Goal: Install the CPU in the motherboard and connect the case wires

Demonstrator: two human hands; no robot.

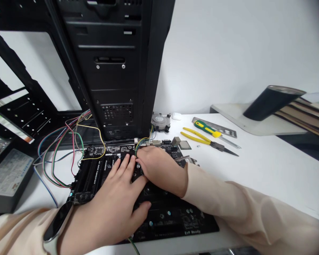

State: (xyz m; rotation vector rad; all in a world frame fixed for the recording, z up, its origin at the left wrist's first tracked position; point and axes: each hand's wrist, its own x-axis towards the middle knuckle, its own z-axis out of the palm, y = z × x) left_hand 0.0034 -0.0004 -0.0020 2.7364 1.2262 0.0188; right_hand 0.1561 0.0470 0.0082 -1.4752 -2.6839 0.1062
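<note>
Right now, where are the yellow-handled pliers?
In the head view, the yellow-handled pliers lie on the white desk, right of the motherboard and just below the green-and-yellow screwdriver.

Left hand (114,198) flat on a black computer motherboard (170,219), fingers spread; right hand (159,170) on the board just beside it, near thin yellow and green wires (140,145). Behind, an upright black metal PC case (114,71). On the white table (255,184), a round finned metal CPU cooler (161,122), yellow-handled pliers (202,140) and a green-and-yellow screwdriver (207,129).
</note>
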